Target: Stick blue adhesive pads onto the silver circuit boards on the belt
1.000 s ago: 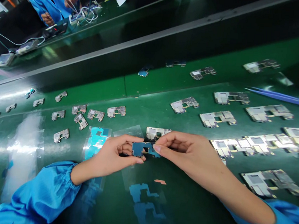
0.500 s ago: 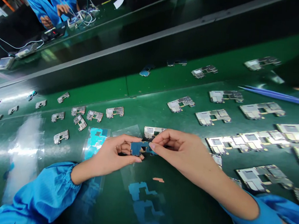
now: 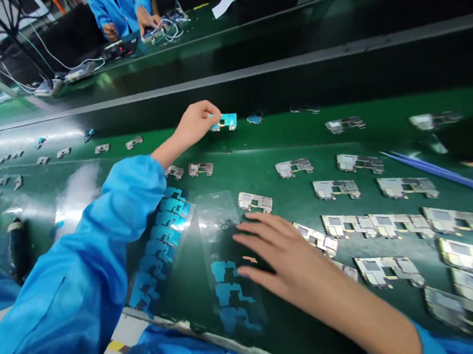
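Note:
My left hand (image 3: 195,123) is closed on one end of a phone circuit board (image 3: 229,121) with a bright blue face. It holds the board low over the far green strip, beside another blue-faced board (image 3: 255,118). Nearer to me, my right hand (image 3: 282,249) is open with fingers stretched out and nothing in them. Just beyond its fingertips lies a silver circuit board (image 3: 254,202). A small copper-coloured strip (image 3: 249,260) and a clear sheet with blue stickers (image 3: 229,296) are close to the right hand's thumb. A second sheet of blue stickers (image 3: 170,221) lies by my left sleeve.
Many silver boards (image 3: 400,225) spread across the right side, with blue tweezers (image 3: 437,171) behind them. More boards (image 3: 63,152) lie at the left, along with a dark cylindrical object (image 3: 17,247). Beyond the grey rail, a person in blue (image 3: 119,4) handles cables.
My left hand has carried the blue-faced board away from me to the far strip. My right hand has let go of it and opened. The view has shifted slightly.

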### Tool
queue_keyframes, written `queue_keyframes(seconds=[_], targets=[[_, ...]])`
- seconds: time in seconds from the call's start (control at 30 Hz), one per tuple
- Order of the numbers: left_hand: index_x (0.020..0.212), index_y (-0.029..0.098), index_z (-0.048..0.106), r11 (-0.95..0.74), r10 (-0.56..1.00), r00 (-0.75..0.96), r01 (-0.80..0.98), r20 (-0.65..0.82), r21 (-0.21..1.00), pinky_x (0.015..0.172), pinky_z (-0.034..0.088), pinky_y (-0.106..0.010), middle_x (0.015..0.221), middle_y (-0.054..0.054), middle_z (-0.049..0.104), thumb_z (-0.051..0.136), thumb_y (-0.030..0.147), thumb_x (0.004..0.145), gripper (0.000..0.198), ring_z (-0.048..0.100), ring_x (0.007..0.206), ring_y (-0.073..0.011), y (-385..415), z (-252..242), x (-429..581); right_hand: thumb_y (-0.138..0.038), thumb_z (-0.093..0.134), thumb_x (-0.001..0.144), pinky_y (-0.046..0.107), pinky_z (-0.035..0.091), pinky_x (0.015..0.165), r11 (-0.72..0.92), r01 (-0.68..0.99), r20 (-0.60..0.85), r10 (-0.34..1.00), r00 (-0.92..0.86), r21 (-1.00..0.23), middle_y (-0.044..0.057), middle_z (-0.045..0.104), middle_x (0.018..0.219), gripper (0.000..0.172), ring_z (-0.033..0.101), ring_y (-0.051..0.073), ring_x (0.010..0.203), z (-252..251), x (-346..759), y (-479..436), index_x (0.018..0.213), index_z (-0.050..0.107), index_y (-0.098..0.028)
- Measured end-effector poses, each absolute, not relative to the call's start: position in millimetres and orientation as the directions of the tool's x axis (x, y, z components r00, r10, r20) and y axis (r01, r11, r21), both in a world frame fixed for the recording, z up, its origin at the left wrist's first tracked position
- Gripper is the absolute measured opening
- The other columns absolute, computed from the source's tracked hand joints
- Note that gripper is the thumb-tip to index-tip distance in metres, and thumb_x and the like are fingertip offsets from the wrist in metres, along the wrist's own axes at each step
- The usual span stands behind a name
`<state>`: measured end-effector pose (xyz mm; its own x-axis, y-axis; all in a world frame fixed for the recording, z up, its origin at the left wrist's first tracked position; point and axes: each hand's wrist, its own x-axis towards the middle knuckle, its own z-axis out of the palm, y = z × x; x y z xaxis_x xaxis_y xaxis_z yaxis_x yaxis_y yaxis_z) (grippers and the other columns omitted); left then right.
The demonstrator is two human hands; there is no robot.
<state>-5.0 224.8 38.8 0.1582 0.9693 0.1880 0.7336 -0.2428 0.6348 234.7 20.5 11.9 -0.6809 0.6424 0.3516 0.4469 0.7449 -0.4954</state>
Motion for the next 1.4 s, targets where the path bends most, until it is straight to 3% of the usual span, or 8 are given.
queue_keyframes(seconds=[0.2, 0.3, 0.47, 0.67, 0.8, 0.9, 1.0, 1.4], targets=[[0.108, 0.011, 0.068, -0.222, 0.966, 0.144, 0.887, 0.214, 0.406, 0.111, 0.038, -0.049, 0.132, -0.020, 0.063, 0.067, 0.011, 0.087, 0.021, 0.053, 0.130, -0.0347, 230, 27, -11, -0.032, 0.065, 0.097, 0.060, 0.039, 0.108, 0.734, 0.488, 0.412, 0.673, -0.615, -0.472, 0.007, 0.077, 0.111, 0.015, 0.066, 0.029, 0.108, -24, 236, -6, 0.104, 0.076, -0.026], [0.118, 0.015, 0.064, -0.398, 0.917, 0.283, 0.711, 0.282, 0.579, 0.109, 0.043, -0.043, 0.129, -0.014, 0.066, 0.062, 0.030, 0.096, 0.027, 0.059, 0.124, -0.0273, 151, 44, -7, -0.019, 0.058, 0.100, 0.057, 0.041, 0.110, 0.701, 0.472, 0.373, 0.696, -0.613, -0.535, 0.006, 0.078, 0.105, 0.024, 0.069, 0.024, 0.102, -19, 240, -5, 0.119, 0.069, -0.025], [0.125, 0.021, 0.064, -0.375, 0.751, 0.659, 0.452, -0.020, 0.809, 0.096, 0.056, -0.039, 0.116, -0.010, 0.075, 0.078, 0.049, 0.083, 0.053, 0.071, 0.107, -0.0259, 25, 44, -3, -0.014, 0.055, 0.098, 0.056, 0.051, 0.107, 0.597, 0.442, 0.363, 0.782, -0.506, -0.670, 0.004, 0.079, 0.099, 0.024, 0.076, 0.022, 0.088, -7, 243, -3, 0.117, 0.065, -0.025], [0.127, 0.017, 0.061, -0.516, 0.766, 0.634, 0.509, 0.106, 0.689, 0.113, 0.047, -0.046, 0.122, -0.015, 0.075, 0.063, 0.040, 0.096, 0.038, 0.069, 0.120, -0.0267, -23, 16, -11, 0.000, 0.058, 0.088, 0.050, 0.056, 0.103, 0.723, 0.330, 0.522, 0.676, -0.521, -0.607, 0.012, 0.072, 0.127, 0.037, 0.068, 0.028, 0.120, 9, 252, -9, 0.112, 0.071, -0.025], [0.119, 0.016, 0.065, -0.710, 0.641, 0.736, 0.460, 0.218, 0.533, 0.122, 0.027, -0.059, 0.121, -0.018, 0.074, 0.066, 0.055, 0.089, 0.050, 0.062, 0.127, -0.0348, -15, 27, -11, -0.011, 0.065, 0.087, 0.032, 0.066, 0.077, 0.439, 0.286, 0.365, 0.889, -0.278, -0.852, 0.006, 0.078, 0.102, 0.028, 0.076, 0.023, 0.094, 27, 269, -6, 0.097, 0.078, -0.033], [0.113, 0.018, 0.066, -0.654, 0.740, 0.630, 0.592, 0.236, 0.470, 0.113, 0.037, -0.055, 0.119, -0.014, 0.072, 0.068, 0.050, 0.090, 0.039, 0.064, 0.118, -0.0317, 15, 25, 5, -0.031, 0.076, 0.085, 0.029, 0.065, 0.059, -0.049, 0.184, -0.043, 0.998, 0.037, -0.982, 0.006, 0.080, 0.082, 0.002, 0.078, 0.025, 0.071, 29, 278, 1, 0.083, 0.078, -0.032], [0.120, 0.015, 0.064, -0.501, 0.862, 0.478, 0.756, 0.168, 0.421, 0.102, 0.043, -0.055, 0.127, -0.018, 0.063, 0.078, 0.052, 0.081, 0.055, 0.055, 0.122, -0.0362, 54, 12, 30, -0.045, 0.086, 0.074, 0.031, 0.066, 0.064, -0.274, -0.026, -0.275, 0.953, 0.127, -0.961, 0.008, 0.080, 0.082, 0.019, 0.079, 0.030, 0.072, 27, 280, 10, 0.079, 0.078, -0.029], [0.117, 0.018, 0.063, -0.347, 0.844, 0.537, 0.514, 0.021, 0.784, 0.079, 0.059, -0.039, 0.094, -0.007, 0.072, 0.066, 0.027, 0.089, 0.029, 0.070, 0.081, -0.0213, 60, 12, 33, -0.039, 0.079, 0.080, 0.030, 0.061, 0.049, -0.085, 0.255, -0.059, 0.992, 0.108, -0.963, 0.005, 0.078, 0.072, 0.013, 0.075, 0.023, 0.058, 32, 274, 10, 0.081, 0.077, -0.026]])
